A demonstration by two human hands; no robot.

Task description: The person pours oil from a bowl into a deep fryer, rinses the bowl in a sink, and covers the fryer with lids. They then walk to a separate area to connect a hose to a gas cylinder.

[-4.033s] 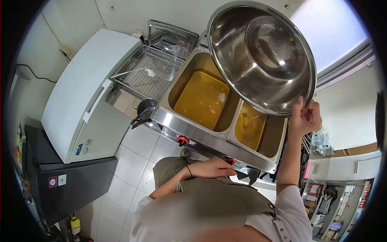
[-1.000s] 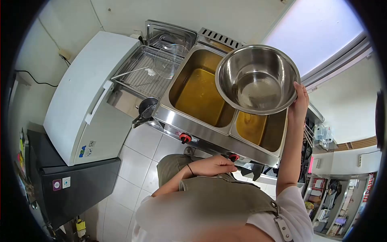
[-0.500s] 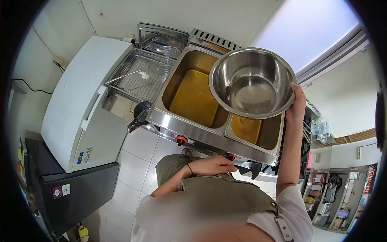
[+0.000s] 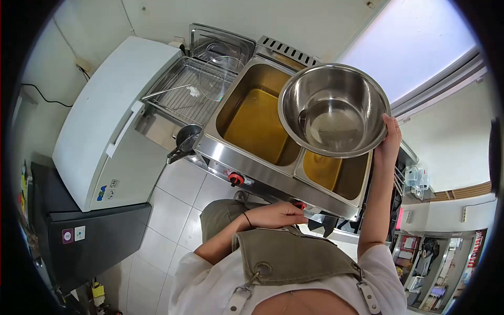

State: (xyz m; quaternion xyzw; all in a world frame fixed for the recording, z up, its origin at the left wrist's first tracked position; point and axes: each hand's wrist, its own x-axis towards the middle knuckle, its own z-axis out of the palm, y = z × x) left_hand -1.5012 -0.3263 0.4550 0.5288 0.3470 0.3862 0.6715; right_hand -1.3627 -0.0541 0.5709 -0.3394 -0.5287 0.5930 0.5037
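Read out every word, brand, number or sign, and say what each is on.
None reads with certainty.
Blue logo and black mark on the white appliance: too small, tilted.
Purple sticker and white sticker on the dark appliance: too small.
Small label beside the red knob: too blurred.
Red strip by the far-right shelves: too small.

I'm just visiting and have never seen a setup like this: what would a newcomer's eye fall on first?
Probably the big, shiny steel bowl, held by its rim in the person's right hand and partly hiding the two steel wells from view. Next come the yellowish-brown liquid in those wells, at the picture's centre, and the bulky white appliance with a long handle on the left.
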